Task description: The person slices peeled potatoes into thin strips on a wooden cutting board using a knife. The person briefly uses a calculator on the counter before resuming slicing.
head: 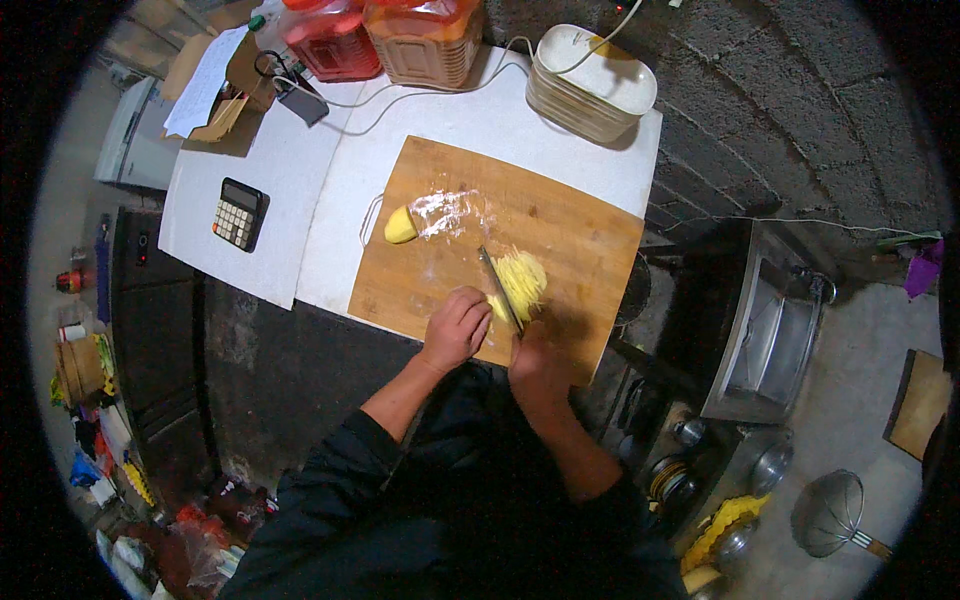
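Note:
A wooden cutting board (570,210) lies before me. My right hand (538,361) grips a kitchen knife (501,289), its blade seen nearly edge-on and pointing away from me. With curled fingers, my left hand (457,328) holds pale yellow sliced potato (496,307) against the left side of the blade. Part of that potato is hidden by the fingers and knife. Thin potato shreds (522,279) lie in a heap just right of the blade. Farther left on the board rests a cut, peeled potato piece (400,225), beside a wet, whitish smear (448,208).
A stack of whitish trays (592,90) stands behind the board, with a cable (420,88) running to it. Large plastic jars (424,45), an open cardboard box (240,97) and a calculator (240,214) occupy the white tabletop. A metal sink (772,352) is at right.

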A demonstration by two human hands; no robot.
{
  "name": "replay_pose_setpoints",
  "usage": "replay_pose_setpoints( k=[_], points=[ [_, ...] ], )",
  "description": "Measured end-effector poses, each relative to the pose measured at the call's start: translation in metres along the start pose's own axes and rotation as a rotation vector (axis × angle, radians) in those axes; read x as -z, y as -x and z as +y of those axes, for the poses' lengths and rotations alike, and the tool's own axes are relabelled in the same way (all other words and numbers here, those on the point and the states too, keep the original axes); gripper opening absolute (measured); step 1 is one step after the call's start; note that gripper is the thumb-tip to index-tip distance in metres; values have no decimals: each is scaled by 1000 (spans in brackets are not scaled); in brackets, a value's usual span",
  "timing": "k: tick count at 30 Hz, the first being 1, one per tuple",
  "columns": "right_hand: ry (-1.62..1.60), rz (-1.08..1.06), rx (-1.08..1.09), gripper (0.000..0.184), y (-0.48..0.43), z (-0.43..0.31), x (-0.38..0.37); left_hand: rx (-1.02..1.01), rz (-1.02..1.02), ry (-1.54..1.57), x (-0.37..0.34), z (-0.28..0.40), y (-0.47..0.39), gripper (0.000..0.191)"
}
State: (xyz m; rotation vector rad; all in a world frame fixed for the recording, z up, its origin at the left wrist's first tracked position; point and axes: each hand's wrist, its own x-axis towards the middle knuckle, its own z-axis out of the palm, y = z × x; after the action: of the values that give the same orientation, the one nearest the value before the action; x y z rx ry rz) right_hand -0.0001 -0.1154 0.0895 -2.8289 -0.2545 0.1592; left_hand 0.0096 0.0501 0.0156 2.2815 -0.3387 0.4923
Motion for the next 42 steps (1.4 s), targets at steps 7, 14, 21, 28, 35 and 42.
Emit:
replay_pose_setpoints(
  k=[7, 14, 21, 28, 35, 42],
  points=[
    [101, -96, -64, 21, -3, -11, -12, -78, -97, -90, -1, -1, 4, 21],
    [42, -20, -9, 28, -7, -2, -13, -39, -107, -72, 0, 1, 2, 21],
    [-34, -72, -76, 27, -3, -7, 8, 5, -120, 33, 20, -2, 4, 25],
    [138, -17, -27, 31, -4, -6, -17, -120, -291, -5, 33, -8, 8, 27],
    [-1, -221, -160, 37, -17, 1, -10, -135, -354, 39, 40, -13, 7, 33],
    [-102, -342, -344, 35, -26, -8, 40, -141, -388, -16, 36, -17, 11, 37]
  ],
)
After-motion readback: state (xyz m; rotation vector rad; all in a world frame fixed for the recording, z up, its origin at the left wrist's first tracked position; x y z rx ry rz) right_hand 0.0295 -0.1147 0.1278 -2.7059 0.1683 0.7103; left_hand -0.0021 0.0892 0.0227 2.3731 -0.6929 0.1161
